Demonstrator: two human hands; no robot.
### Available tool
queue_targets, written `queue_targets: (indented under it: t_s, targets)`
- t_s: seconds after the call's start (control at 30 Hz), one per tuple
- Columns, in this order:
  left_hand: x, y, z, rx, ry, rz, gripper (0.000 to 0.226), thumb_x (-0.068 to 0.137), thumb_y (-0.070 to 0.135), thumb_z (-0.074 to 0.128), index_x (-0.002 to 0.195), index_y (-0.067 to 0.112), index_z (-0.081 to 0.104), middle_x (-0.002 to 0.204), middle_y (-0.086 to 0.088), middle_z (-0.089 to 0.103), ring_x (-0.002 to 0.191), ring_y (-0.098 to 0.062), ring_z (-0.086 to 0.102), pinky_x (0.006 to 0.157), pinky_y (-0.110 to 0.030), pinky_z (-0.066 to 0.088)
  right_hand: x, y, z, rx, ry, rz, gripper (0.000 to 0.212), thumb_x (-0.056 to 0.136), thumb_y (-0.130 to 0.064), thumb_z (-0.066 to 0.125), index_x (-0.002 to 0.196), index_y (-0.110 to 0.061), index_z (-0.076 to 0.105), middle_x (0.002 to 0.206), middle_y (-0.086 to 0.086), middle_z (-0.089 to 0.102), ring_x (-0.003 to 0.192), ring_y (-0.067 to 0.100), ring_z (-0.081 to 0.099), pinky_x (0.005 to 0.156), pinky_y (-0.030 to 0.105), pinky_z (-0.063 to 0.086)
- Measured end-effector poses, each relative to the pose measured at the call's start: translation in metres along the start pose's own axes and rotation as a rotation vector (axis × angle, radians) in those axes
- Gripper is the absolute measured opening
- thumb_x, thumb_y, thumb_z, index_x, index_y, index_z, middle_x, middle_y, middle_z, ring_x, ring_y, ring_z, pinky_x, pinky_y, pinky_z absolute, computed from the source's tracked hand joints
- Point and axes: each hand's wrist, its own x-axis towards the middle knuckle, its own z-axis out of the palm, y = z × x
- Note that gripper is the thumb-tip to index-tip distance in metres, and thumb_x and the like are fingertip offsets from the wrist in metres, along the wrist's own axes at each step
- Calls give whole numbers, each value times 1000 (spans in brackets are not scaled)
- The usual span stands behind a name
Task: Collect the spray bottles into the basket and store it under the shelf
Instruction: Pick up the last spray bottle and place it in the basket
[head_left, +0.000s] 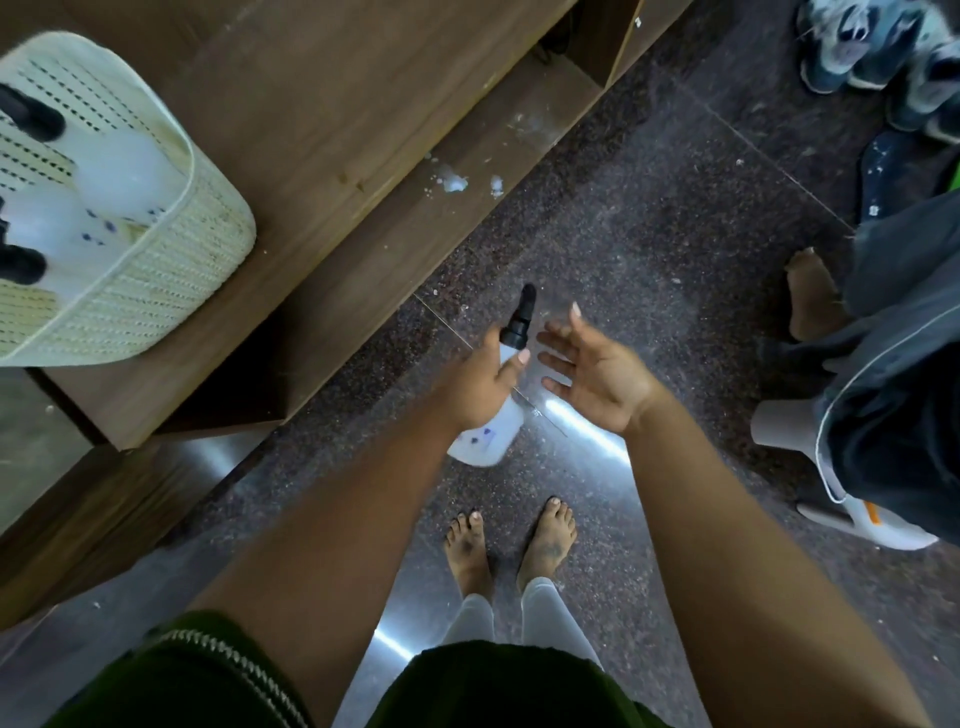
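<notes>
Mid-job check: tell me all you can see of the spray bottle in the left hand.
The spray bottle is white, seemingly translucent plastic, with small blue marks near its base and a black spray head at the top. It is tilted, nozzle pointing away from the person and base toward them, held above the dark floor. The left hand wraps around its neck and upper body, thumb just below the black head. The open right hand is beside it, not touching.

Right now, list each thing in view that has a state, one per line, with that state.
Left hand: closed around a spray bottle.
Right hand: open, palm up, empty.
Held spray bottle: off the floor, black nozzle pointing away, not yet in the basket.
Basket: upright on the wooden shelf, not yet stored underneath.
Spray bottles in basket: already collected, lying inside.
</notes>
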Motion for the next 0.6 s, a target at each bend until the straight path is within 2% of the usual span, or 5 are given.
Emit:
queue_targets:
  t_s: [0.1, 0.33, 0.4, 0.5, 0.6]
  targets:
    - [-12, 13, -5, -118, -42, 6, 44, 100, 41, 36, 137, 16, 35, 106, 0, 53, 97, -18, 54, 73, -29, 33, 0, 5, 15, 129, -22, -88, 24, 98, -26, 44, 105, -12, 62, 112, 11, 63, 106, 25, 54, 91, 38, 40]
    - [-13, 11, -21, -19, -12, -89, 43, 99, 34, 38, 132, 8, 28, 116, -21, 60, 100, -36, 60, 78, -39, 45, -10, 11, 57, 132, 0, -161, 17, 97, -16, 48, 100, -14, 65, 95, 4, 69, 86, 13, 64, 84, 28, 50]
    - [-15, 11, -26, 137, 48, -60, 39, 98, 31, 41, 126, 6, 31, 114, -21, 61, 99, -37, 59, 77, -39, 44, -12, 7, 68, 113, 134, -191, 6, 89, -11, 63, 90, -16, 62, 84, 0, 70, 73, 8, 66, 62, 17, 54]
    - [-15, 11, -26, 334, 140, 23, 43, 95, 32, 42, 126, 3, 35, 118, -19, 59, 107, -36, 57, 89, -42, 41, -9, 5, 87, 201, 399, -184, 34, 71, -8, 82, 80, -17, 50, 80, 3, 64, 64, 12, 62, 45, 16, 48]
    - [-14, 4, -24, 273, 172, -72, 43, 98, 35, 35, 132, 10, 34, 125, -17, 57, 115, -35, 53, 97, -42, 40, -5, 11, 109, 247, 462, -164, 49, 61, -18, 89, 82, -16, 44, 88, 10, 67, 80, 24, 69, 70, 32, 60]
